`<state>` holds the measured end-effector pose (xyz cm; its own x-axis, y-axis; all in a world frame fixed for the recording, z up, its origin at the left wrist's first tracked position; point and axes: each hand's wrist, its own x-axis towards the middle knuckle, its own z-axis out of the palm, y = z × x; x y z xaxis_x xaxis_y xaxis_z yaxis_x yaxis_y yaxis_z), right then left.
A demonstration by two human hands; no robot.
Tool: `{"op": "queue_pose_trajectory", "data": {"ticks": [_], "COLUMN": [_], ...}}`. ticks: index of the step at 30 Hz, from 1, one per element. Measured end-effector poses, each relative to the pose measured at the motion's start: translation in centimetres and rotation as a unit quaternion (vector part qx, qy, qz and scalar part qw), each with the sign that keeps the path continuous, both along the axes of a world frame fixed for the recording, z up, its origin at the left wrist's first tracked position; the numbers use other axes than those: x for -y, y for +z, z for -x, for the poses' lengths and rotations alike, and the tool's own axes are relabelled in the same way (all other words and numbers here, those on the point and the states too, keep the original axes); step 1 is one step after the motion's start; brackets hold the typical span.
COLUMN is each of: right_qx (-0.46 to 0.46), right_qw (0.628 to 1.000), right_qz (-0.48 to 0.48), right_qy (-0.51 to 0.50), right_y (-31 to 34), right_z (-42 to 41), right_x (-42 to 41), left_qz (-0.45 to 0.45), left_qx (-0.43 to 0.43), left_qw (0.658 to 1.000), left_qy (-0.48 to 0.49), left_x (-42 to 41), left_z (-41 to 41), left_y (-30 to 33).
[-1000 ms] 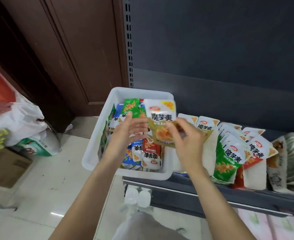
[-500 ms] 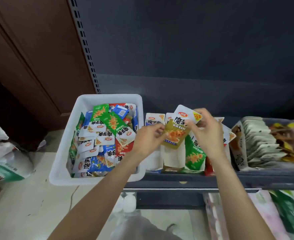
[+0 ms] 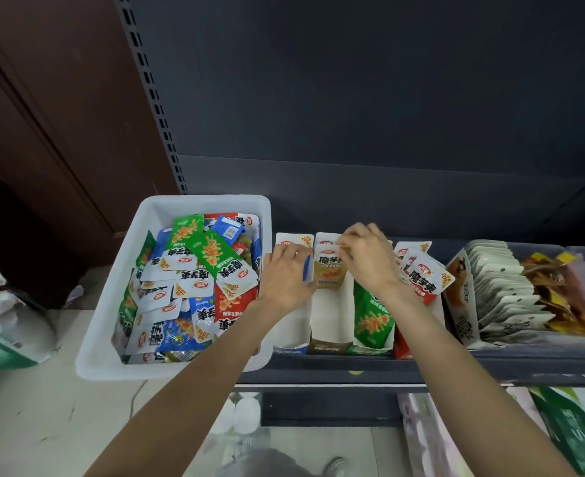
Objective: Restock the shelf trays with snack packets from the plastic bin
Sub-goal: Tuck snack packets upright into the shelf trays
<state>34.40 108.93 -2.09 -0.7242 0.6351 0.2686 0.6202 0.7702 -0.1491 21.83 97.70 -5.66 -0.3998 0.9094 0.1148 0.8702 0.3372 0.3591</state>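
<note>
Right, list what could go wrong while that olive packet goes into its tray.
1. The olive-gold snack packet, pinched by the right hand, could tip forward: its white cardboard tray is mostly bare in front.
2. The right forearm crosses the green packets and red packets and may knock them askew.
3. The white plastic bin overhangs the shelf edge; a nudge could tip it.
</note>
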Motion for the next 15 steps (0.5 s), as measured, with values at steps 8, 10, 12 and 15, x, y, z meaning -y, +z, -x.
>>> {"op": "queue_pose_trajectory", "data": {"ticks": [8, 10, 12, 15], "right_qx": [-0.052, -0.096, -0.154, -0.203], "right_qw": [0.996, 0.993, 0.987, 0.977], "right_qz": [-0.064, -0.065, -0.051, 0.012], "right_qy": [-0.038, -0.022, 0.001, 0.059], "right_y": [-0.9, -0.7, -0.3, 0.9], "right_z": [1.2, 1.2, 1.2, 1.8], "right_x": [-0.4, 0.3, 1.7, 4.9], "left_qz": [0.02, -0.038, -0.137, -0.29], "left_qx": [0.011, 0.021, 0.04, 0.03], "left_qw": [1.0, 0.999, 0.99, 0.954], "left_qy": [-0.012, -0.005, 0.017, 0.066], "left_x": [0.6, 1.3, 2.9, 7.0], "left_z": [0.5, 0.8, 1.3, 3.2], "left_y": [0.0, 0.5, 1.3, 2.0]}}
